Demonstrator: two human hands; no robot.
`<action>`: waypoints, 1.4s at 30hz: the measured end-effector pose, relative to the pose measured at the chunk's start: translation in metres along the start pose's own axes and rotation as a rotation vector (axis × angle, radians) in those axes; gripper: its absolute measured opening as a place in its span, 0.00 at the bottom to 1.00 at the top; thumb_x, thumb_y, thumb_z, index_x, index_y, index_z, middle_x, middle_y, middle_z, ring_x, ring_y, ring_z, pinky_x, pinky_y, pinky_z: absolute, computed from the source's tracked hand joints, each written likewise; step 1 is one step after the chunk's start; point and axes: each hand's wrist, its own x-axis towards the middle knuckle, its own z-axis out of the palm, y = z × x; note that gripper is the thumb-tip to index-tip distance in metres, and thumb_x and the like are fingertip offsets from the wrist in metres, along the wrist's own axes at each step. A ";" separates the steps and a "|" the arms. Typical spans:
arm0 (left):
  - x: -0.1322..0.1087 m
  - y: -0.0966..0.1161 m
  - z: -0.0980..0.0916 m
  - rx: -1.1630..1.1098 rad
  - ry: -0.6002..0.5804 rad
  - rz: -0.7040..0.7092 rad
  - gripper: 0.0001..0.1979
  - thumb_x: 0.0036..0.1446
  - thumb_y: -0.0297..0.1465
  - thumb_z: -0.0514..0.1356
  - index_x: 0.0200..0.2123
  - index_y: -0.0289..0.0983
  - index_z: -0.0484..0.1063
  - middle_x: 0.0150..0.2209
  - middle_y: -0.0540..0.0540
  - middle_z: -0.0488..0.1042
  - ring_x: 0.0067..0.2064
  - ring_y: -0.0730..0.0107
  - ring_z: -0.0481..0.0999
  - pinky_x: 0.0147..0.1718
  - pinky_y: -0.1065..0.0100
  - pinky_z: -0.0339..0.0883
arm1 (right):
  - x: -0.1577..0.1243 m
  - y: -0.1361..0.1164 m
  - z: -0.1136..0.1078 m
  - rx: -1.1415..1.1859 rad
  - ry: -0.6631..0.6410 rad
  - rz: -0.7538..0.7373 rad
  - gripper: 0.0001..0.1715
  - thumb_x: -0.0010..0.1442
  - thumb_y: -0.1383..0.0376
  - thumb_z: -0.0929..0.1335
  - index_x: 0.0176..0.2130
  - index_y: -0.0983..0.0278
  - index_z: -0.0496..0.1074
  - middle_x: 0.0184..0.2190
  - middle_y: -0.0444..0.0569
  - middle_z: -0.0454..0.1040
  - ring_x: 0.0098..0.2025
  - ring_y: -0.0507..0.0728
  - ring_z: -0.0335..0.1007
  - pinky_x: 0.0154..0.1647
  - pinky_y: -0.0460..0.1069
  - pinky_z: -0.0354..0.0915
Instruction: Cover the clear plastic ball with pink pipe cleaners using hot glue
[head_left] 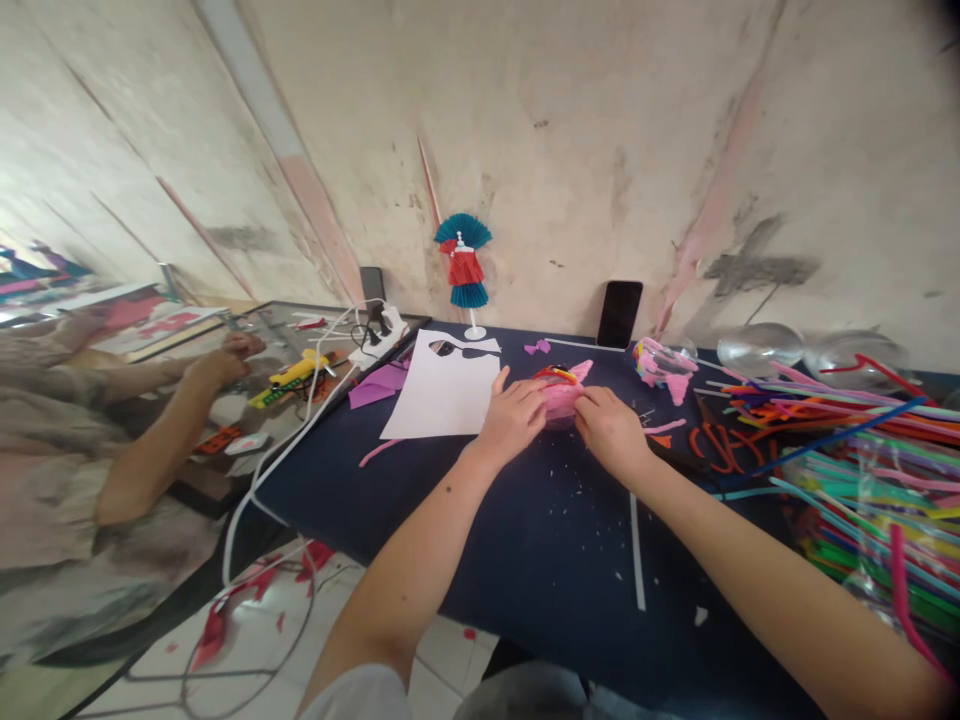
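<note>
Fingers [531, 399] of my left hand [510, 418] grip the pink craft [560, 402] at nine o'clock, right hand [607, 426] pinching at three; I should squeeze lightly.

White paper sheet [439, 400] lies left of the pink fuzzy craftwork [560, 400], black rectangular phone [619, 314] far and slightly right, multicoloured fuzzy stems [847, 497] right.

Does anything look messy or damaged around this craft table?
Yes, it looks untidy: white scraps dot the dark tabletop near the pink craft piece and red scraps litter the floor at lower left. The wall also looks worn, stained with a dark patch at right.
</note>
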 end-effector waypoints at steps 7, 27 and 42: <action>-0.001 -0.002 -0.005 -0.076 -0.039 -0.039 0.07 0.57 0.26 0.52 0.39 0.38 0.67 0.45 0.46 0.76 0.46 0.67 0.75 0.61 0.48 0.49 | 0.000 -0.001 0.000 -0.011 -0.006 0.013 0.09 0.57 0.73 0.63 0.28 0.65 0.69 0.32 0.52 0.72 0.36 0.56 0.63 0.33 0.48 0.58; -0.003 -0.004 0.009 -0.104 0.047 -0.147 0.08 0.56 0.35 0.59 0.38 0.39 0.69 0.39 0.47 0.75 0.45 0.66 0.73 0.58 0.54 0.51 | 0.002 0.006 0.006 0.308 0.041 0.074 0.07 0.56 0.73 0.63 0.31 0.63 0.68 0.33 0.52 0.72 0.37 0.58 0.68 0.38 0.50 0.67; -0.003 -0.010 0.000 -0.209 -0.007 -0.178 0.08 0.56 0.35 0.58 0.37 0.38 0.70 0.40 0.45 0.75 0.45 0.64 0.72 0.56 0.54 0.54 | 0.010 0.012 0.010 0.704 0.062 0.177 0.06 0.52 0.72 0.66 0.26 0.61 0.69 0.31 0.48 0.71 0.35 0.56 0.68 0.36 0.51 0.68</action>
